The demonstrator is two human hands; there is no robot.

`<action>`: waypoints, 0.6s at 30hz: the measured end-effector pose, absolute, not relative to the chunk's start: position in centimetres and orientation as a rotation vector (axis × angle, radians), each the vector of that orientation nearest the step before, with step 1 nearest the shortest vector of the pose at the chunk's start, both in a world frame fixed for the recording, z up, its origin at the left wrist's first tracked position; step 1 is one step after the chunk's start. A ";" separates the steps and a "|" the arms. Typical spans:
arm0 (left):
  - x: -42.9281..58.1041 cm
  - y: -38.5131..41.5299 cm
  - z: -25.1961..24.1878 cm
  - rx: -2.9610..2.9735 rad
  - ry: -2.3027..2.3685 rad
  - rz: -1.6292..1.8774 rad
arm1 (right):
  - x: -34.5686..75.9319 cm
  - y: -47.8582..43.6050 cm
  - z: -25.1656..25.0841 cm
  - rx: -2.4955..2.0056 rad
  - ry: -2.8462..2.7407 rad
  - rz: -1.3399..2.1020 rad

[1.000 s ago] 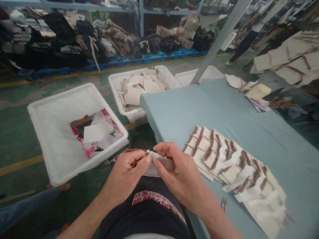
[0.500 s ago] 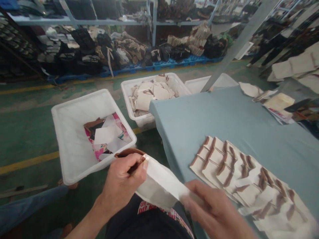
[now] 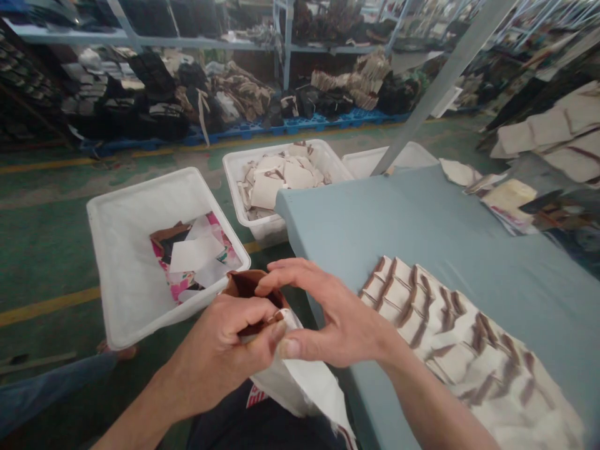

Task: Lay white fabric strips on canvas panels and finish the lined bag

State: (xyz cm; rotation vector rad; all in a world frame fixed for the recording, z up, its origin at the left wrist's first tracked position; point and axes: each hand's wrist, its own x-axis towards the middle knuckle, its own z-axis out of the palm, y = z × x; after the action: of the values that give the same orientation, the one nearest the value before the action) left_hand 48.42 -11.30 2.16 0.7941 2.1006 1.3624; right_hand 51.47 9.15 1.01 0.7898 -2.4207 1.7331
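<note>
In front of my body is a cream cloth pouch [image 3: 304, 378] with a brown inside, its mouth facing up and away from me. My left hand [image 3: 234, 340] is closed on the rim, thumb and fingers pinching the edge. Over the mouth, my right hand [image 3: 328, 312] has its thumb and fingers apart. Its thumb touches the white cloth beside my left thumb, and its fingertips are at the brown lining. The lower end of the pouch hangs toward my lap. On the table to the right lie overlapping rows of cream pieces [image 3: 450, 331] with brown edges.
A blue-grey covered table [image 3: 356, 212] stands at the right, with a slanted metal post [image 3: 422, 112] at its far edge. One white bin [image 3: 126, 262] holds floral and white scraps; another bin [image 3: 234, 169] holds cream pieces. Loaded shelves [image 3: 210, 44] line the back. Someone's leg [image 3: 60, 381] shows lower left.
My right hand has left the pouch's lower right end and moved up and left to its mouth, fingers spreading. The freed end now hangs down. My left hand keeps its pinch on the rim.
</note>
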 end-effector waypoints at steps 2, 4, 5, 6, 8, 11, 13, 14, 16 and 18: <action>48.6 -11.4 2.4 0.798 2.052 1.360 | 50.7 9.2 0.9 0.903 -2.441 1.653; 48.7 -11.6 2.5 0.801 2.019 1.327 | 50.4 9.4 1.0 0.960 -2.476 1.600; 48.7 -11.7 2.6 0.804 2.013 1.301 | 50.3 9.5 1.1 0.991 -2.502 1.597; 48.7 -11.9 2.6 0.813 2.011 1.271 | 50.3 9.5 1.3 1.026 -2.529 1.609; 48.7 -12.3 2.6 0.858 1.998 1.212 | 50.5 9.6 1.6 1.097 -2.569 1.682; 48.6 -12.9 2.9 0.987 1.970 1.135 | 51.0 9.7 1.9 1.115 -2.592 1.805; 48.7 -13.3 3.3 1.069 1.955 1.059 | 51.7 9.7 2.0 1.111 -2.580 1.827; 48.7 -13.4 3.5 1.097 1.952 1.018 | 52.1 9.7 2.1 1.111 -2.572 1.819; 48.8 -13.5 4.0 1.121 1.935 0.948 | 52.8 9.8 2.1 1.096 -2.571 1.776; 49.0 -13.3 4.1 1.092 1.942 0.922 | 53.4 9.9 2.1 1.040 -2.613 1.694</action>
State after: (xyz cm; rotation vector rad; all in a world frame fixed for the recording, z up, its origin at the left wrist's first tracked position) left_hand 49.03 -13.32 4.15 1.0917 1.9421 0.9222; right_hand 53.38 9.92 2.06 1.0395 -2.6131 1.6942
